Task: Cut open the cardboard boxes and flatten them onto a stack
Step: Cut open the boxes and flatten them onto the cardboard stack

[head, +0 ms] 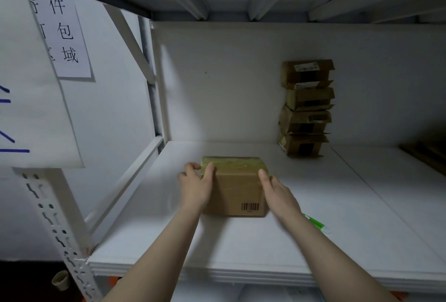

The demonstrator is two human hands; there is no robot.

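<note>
Fingers (193, 166) of the left hand (196, 187) curl over the upper left edge of the taped box (237, 190). The right hand (277, 193) presses straight fingers flat against the right side. This box sits mid-shelf (350, 217). A green and white tool (316, 224) lies by the right wrist, and a stack of boxes (306, 108) stands against the back wall.

The sealed box (237, 188) is occupying the middle of the shelf (350, 205), with my left grip (196, 185) and right grip (277, 193) flanking it. Bare board is lying open to its left as far as the side rail (125, 185), and in front to the shelf edge. A green tool (316, 224) is lying partly under my right forearm. A stack of opened boxes (306, 108) is blocking the rear right, well apart. Overhead beams (190, 4) are capping the bay.
</note>
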